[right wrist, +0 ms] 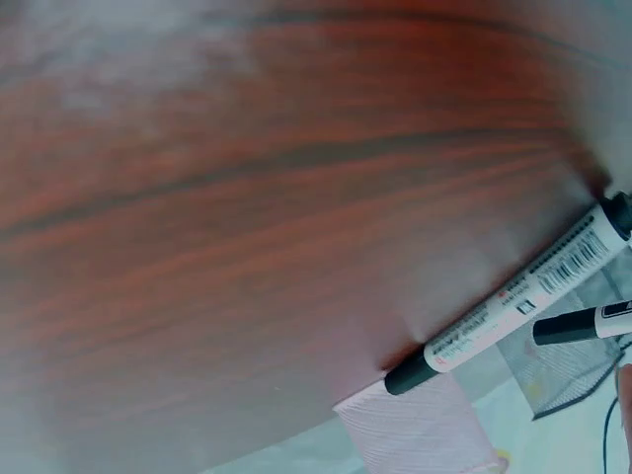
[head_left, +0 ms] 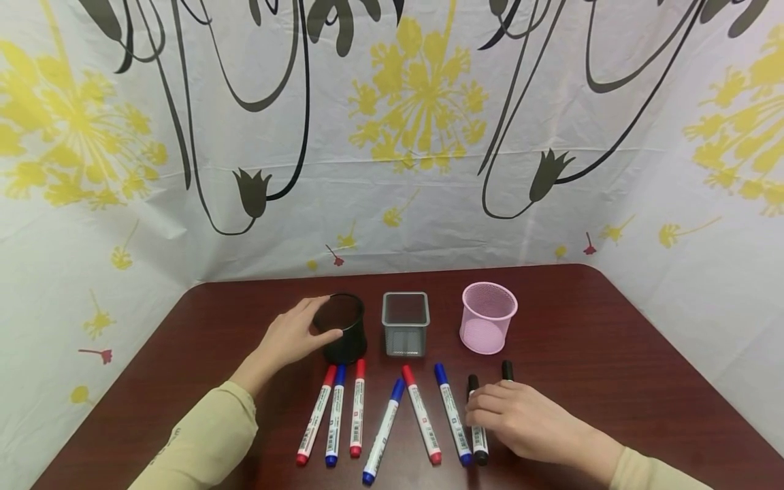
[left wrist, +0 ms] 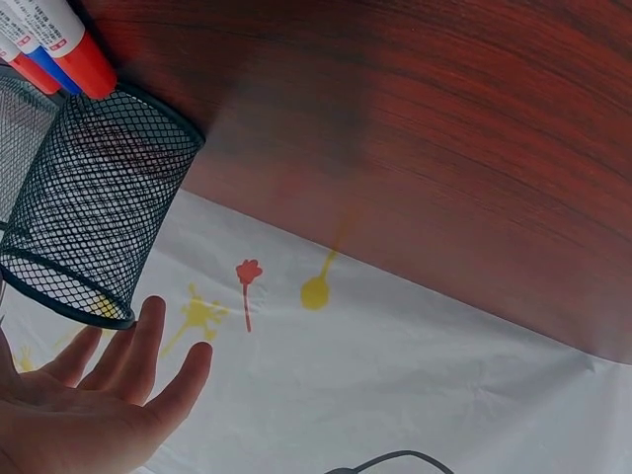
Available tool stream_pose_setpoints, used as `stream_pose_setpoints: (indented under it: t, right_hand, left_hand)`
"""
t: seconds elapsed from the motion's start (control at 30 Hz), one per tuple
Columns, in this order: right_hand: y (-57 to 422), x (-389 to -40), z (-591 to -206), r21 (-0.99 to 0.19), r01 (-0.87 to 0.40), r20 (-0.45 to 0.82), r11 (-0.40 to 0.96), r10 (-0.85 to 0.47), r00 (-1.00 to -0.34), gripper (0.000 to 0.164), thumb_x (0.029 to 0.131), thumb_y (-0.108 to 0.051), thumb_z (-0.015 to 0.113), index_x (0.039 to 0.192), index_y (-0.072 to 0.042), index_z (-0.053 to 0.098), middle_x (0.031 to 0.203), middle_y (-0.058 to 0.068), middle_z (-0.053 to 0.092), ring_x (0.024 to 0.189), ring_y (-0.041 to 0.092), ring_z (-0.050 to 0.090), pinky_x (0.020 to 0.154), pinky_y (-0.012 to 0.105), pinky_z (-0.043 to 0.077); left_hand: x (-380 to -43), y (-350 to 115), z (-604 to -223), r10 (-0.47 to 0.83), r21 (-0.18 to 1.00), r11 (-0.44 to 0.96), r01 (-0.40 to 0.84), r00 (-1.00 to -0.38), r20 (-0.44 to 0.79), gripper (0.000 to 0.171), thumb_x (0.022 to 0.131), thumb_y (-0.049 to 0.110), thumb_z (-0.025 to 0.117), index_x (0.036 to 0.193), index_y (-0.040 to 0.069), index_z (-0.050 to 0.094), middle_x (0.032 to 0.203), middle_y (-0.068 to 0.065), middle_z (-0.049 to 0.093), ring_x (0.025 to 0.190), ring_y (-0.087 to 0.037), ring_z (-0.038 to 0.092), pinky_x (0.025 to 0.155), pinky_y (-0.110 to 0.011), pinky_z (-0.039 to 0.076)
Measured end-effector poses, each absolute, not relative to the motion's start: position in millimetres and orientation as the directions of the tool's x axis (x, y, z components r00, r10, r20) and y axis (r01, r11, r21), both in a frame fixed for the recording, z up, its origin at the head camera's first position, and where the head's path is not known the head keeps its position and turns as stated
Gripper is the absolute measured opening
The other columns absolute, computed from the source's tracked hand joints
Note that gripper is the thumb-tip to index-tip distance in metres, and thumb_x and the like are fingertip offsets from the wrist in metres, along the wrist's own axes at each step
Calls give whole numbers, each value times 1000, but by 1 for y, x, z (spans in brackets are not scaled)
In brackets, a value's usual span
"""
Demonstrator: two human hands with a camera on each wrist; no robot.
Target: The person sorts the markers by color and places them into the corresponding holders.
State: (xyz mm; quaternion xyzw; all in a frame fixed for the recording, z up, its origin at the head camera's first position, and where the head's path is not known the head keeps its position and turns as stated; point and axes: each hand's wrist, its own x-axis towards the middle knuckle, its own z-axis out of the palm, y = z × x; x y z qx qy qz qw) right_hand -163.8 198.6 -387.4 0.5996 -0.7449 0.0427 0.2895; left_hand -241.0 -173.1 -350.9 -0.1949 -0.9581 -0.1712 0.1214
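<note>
My left hand is at the black mesh cup, its thumb in front and its fingers by the rim. In the left wrist view the fingers spread loosely beside that cup's rim. At the right, my right hand holds a black marker, fingers bent across its barrel; the thumb is hidden. That marker's black cap shows in the right wrist view. Another black marker lies beside it, mostly covered by the hand in the head view.
A grey square mesh cup and a pink mesh cup stand toward the back of the brown table. Red and blue markers lie in a row in front, including a red marker and a blue marker. Patterned cloth hangs behind.
</note>
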Motion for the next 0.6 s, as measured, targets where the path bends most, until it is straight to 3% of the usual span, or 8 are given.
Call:
stream_pose_setpoints:
  t: [0.33,0.6]
  right_hand:
    - [191,-158,-369,206,-945,558,254,-824,-100,28,90,-11,33,95,-13,60,94,-6,57,90,10,53,76,25,43]
    - [180,-153,-355,25,-978,615,208,-775,-149,19,90,-18,45,101,-11,60,97,-9,55,88,4,52,76,20,42]
  left_hand:
    - [-240,-173,-350,325,280,871,403,-901,287,74,76,55,58,132,10,40,126,-13,44,88,-30,56,79,-50,40]
    - [-241,-173,-349,322,274,879,390,-910,262,74,76,55,57,133,10,39,127,-13,44,75,-22,56,77,-49,41]
